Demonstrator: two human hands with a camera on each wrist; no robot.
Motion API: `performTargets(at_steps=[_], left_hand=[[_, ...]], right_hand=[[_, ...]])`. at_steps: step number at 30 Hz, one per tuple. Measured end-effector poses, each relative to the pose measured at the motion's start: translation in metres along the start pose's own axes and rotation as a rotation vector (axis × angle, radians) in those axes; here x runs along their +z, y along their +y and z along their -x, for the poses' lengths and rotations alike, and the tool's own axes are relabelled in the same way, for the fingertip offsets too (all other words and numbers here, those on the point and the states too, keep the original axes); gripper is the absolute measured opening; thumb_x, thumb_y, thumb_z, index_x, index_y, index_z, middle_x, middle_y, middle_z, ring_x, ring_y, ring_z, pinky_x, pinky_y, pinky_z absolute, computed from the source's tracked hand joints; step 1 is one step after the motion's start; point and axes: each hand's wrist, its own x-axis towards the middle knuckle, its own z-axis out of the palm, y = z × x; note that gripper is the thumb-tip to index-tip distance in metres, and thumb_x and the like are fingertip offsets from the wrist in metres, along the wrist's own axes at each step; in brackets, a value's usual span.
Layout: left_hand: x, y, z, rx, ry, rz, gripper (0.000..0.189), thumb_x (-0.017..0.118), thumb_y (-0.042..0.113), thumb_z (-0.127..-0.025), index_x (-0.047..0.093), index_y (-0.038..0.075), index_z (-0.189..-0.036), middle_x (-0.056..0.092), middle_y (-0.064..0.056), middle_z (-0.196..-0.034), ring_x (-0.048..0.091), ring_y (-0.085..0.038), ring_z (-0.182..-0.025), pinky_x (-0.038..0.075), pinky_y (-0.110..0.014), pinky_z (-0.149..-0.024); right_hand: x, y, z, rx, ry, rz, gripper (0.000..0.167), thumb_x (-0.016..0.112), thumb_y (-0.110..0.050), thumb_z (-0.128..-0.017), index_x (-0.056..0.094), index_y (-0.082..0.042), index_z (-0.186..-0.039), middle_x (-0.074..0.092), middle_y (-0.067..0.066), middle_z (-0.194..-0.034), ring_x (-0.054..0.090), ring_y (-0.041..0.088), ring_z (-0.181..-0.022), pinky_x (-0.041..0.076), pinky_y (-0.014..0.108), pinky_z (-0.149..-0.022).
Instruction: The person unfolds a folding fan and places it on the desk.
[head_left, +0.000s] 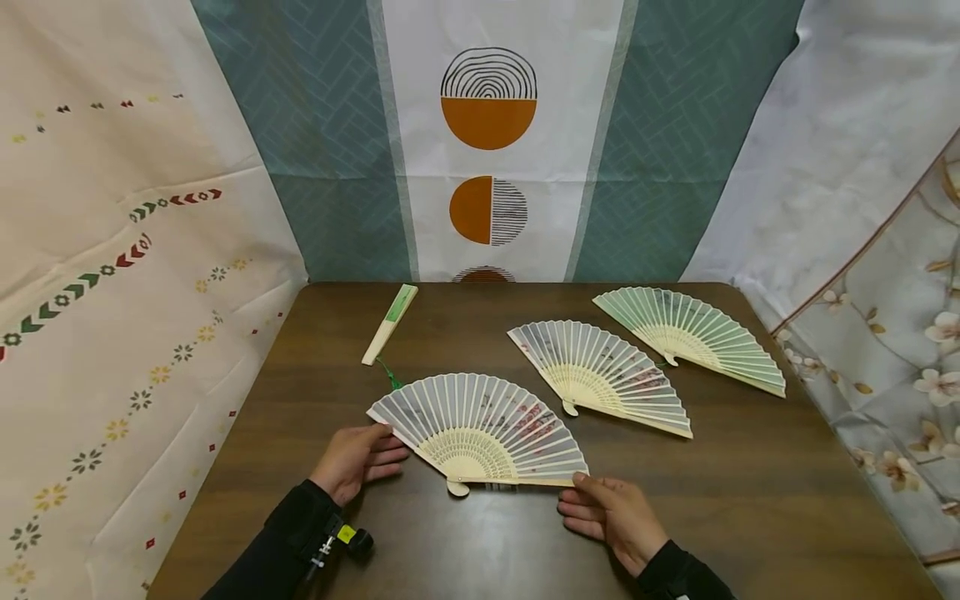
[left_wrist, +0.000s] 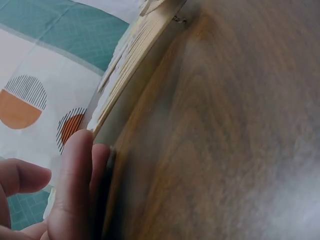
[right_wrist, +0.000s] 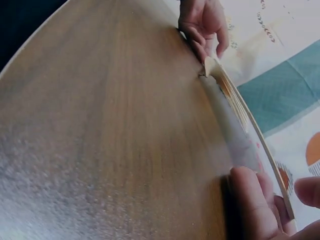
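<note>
Holding the near fan [head_left: 487, 429] by its two outer edges, a person works at the brown surface [head_left: 465, 550], with the left hand [head_left: 362, 462] pinching the upper end of the left guard between thumb and fingers and the right hand [head_left: 611, 512] pinching the tip of the right guard, thumb above and fingers below. The fan is spread wide, in the near half of the surface, left of and nearer than the middle fan [head_left: 607, 375]; the green fan [head_left: 693, 337] lies farther right, and a folded fan [head_left: 390, 325] lies beyond it on the left, with its green tassel [head_left: 392, 377] at the spread leaf's edge. The likeliest trouble is a strained leaf or bent rib, should the hands pull apart unevenly or push inward against the folds; the thin guards could also slip, since only their ends are gripped. A sideways shift to the left might drag or snag the tassel. As for direction, the pivot points toward the person, left of the fan's middle, while the pleated arc faces the far side. Its long axis runs left to right, the right end dipping slightly nearer the person.
</note>
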Motion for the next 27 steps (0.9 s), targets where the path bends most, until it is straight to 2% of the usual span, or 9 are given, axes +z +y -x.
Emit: performTargets(at_steps=[5,9,16,23,27], left_hand=[[-0.007,0.002,0.000,-0.013,-0.025,-0.004,0.040,0.053,0.016,-0.119,0.058,-0.013,-0.145,0.085,-0.008,-0.107,0.085,-0.017,-0.094,0.075,-0.036,-0.083],[-0.012,0.003,0.000,-0.022,-0.032,-0.007,0.037,0.056,0.016,-0.117,0.062,-0.012,-0.140,0.085,-0.009,-0.106,0.085,-0.017,-0.094,0.075,-0.036,-0.082],[-0.020,0.001,0.002,-0.012,-0.054,-0.016,0.044,0.059,0.018,-0.118,0.063,-0.015,-0.148,0.086,-0.010,-0.115,0.085,-0.016,-0.100,0.075,-0.036,-0.085],[-0.022,0.001,0.002,0.000,-0.057,-0.023,0.045,0.059,0.020,-0.119,0.064,-0.013,-0.149,0.086,-0.008,-0.117,0.085,-0.015,-0.101,0.075,-0.039,-0.084],[-0.022,0.005,0.001,0.014,-0.006,-0.019,0.047,0.058,0.019,-0.119,0.058,-0.014,-0.152,0.087,-0.006,-0.114,0.085,-0.014,-0.097,0.075,-0.036,-0.081]], right_hand=[[0.000,-0.002,0.000,0.021,0.001,0.011,0.038,0.066,-0.031,-0.117,0.067,0.004,-0.131,0.085,0.005,-0.106,0.085,0.015,-0.097,0.074,0.035,-0.090],[-0.001,-0.005,0.001,0.039,0.010,0.030,0.046,0.065,-0.033,-0.118,0.063,0.008,-0.138,0.085,0.007,-0.109,0.085,0.016,-0.099,0.074,0.035,-0.091],[-0.010,-0.011,0.004,0.077,0.021,0.103,0.063,0.062,-0.036,-0.118,0.052,0.017,-0.151,0.086,0.010,-0.113,0.084,0.017,-0.102,0.074,0.038,-0.092],[-0.032,-0.018,0.011,0.045,0.002,0.194,0.062,0.049,-0.032,-0.122,0.051,0.022,-0.151,0.084,0.010,-0.111,0.083,0.017,-0.099,0.074,0.036,-0.088],[-0.038,-0.022,0.011,0.016,0.007,0.200,0.059,0.044,-0.028,-0.122,0.047,0.024,-0.150,0.083,0.009,-0.112,0.083,0.016,-0.100,0.074,0.036,-0.088]])
